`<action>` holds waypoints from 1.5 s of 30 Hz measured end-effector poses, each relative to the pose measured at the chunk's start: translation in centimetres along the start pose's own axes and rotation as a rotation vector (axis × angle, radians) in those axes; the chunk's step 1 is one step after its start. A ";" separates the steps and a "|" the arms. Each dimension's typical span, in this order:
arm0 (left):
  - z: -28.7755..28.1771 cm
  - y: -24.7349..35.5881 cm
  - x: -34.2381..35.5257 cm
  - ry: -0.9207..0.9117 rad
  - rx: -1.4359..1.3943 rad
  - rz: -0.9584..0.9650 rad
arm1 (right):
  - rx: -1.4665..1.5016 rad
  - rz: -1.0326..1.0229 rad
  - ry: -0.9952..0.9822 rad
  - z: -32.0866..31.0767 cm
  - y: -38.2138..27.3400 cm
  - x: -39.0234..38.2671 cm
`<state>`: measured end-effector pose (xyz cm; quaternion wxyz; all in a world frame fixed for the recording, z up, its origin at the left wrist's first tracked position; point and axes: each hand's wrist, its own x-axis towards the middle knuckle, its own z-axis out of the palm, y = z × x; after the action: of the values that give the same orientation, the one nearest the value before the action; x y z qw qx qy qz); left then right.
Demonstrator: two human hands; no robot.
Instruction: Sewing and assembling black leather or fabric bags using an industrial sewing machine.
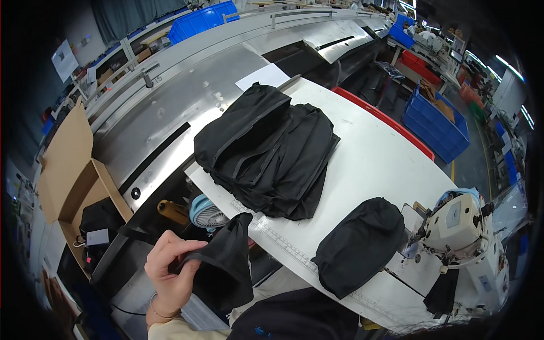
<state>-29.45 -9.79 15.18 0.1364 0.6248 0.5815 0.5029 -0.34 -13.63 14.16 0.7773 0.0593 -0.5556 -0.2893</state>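
Workshop benches stretch away beyond a white table (pixel 385 158), which lies ahead of the grip and to its right. Left hand (pixel 173 269): thumb and fingers pinch the cloth (pixel 226 266), a black piece, by its left margin; the rest spreads and droops to the right of the fingertips. Holding only that margin probably lets the piece hang loose. No right hand shows, so I cannot tell its state.

Right of the grip runs the table's near edge, with a ruler (pixel 283 243) along it, perhaps for checking lengths; whether the cloth brushes this edge is unclear. Ahead and to the right, the pile (pixel 272 158) of black fabric sits beside that edge, likely for easy reach. Further right, a single black bundle (pixel 362 246) lies between the grip and the machine (pixel 456 224), perhaps to be handy to both.

For moving, bare tabletop opens behind the bundle, right of the pile, and runs back to a red strip (pixel 391 122) along the far edge. Leftward looks tighter: the fan (pixel 208 214) is just ahead of the fingers, and the box (pixel 62 170) stands left with a flap raised. Farther ahead lies the metal bench (pixel 153 113).
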 end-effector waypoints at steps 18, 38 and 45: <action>-0.3 -0.2 0.1 0.046 -0.035 0.020 | -0.016 -0.152 0.015 0.0 0.3 1.6; 10.5 0.6 22.9 -0.101 -0.177 0.440 | -0.176 -0.367 -0.111 -2.4 -2.3 6.7; 19.0 -2.6 20.3 -0.765 0.166 0.344 | -0.273 -0.465 -0.217 -3.6 -4.2 9.8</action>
<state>-19.73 16.34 14.07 0.2058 0.8630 0.4149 0.2018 3.44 -22.99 19.19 0.6268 0.0487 -0.5631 -0.5363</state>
